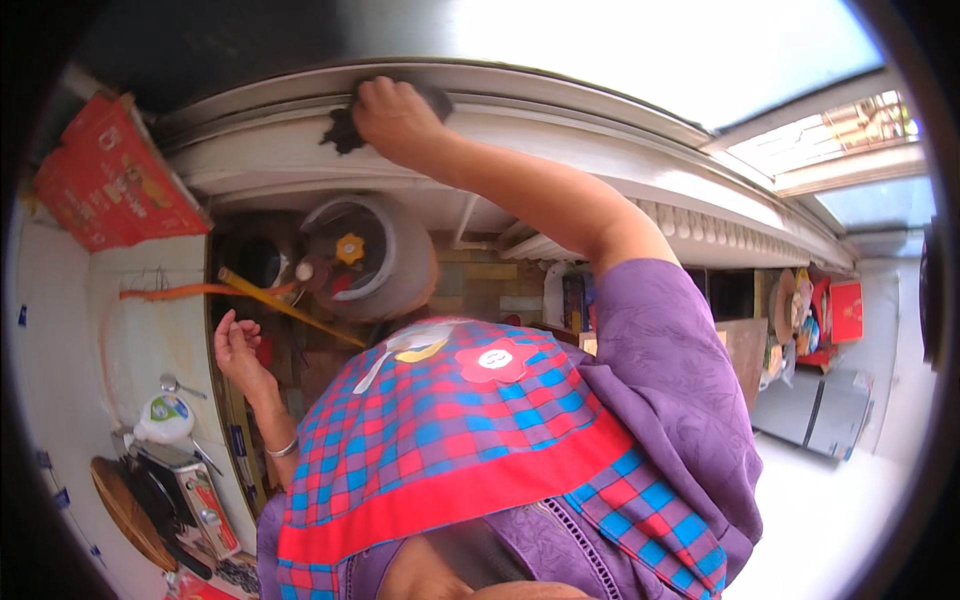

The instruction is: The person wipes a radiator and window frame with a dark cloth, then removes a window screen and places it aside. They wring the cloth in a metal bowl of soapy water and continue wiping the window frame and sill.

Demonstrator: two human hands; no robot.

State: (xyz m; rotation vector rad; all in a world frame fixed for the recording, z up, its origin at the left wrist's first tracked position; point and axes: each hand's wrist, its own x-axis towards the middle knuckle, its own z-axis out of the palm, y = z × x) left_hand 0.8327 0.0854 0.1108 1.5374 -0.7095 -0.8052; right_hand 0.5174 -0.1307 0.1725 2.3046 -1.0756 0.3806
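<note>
My right hand (pixel 397 116) grips a dark, crumpled cloth (pixel 343 135) and presses it against the white window frame (pixel 517 94). The cloth spreads out on both sides of my fingers, and part of it lies hidden beneath them. My left hand (pixel 241 349) hangs at the left with loosely curled, parted fingers and holds nothing. It is beside the edge of a white tiled counter (pixel 161 352), below a yellow stick (pixel 277 300) that slants across the view. The window pane (pixel 600 45) rises beyond the frame.
A red printed cardboard sheet (pixel 124 180) stands at the counter's far end. A large round container (pixel 409 255) stands below the sill. The counter holds a white bottle (pixel 165 418) and a gas stove (pixel 206 506). A radiator (pixel 712 229) and a grey refrigerator (pixel 787 405) are at the right.
</note>
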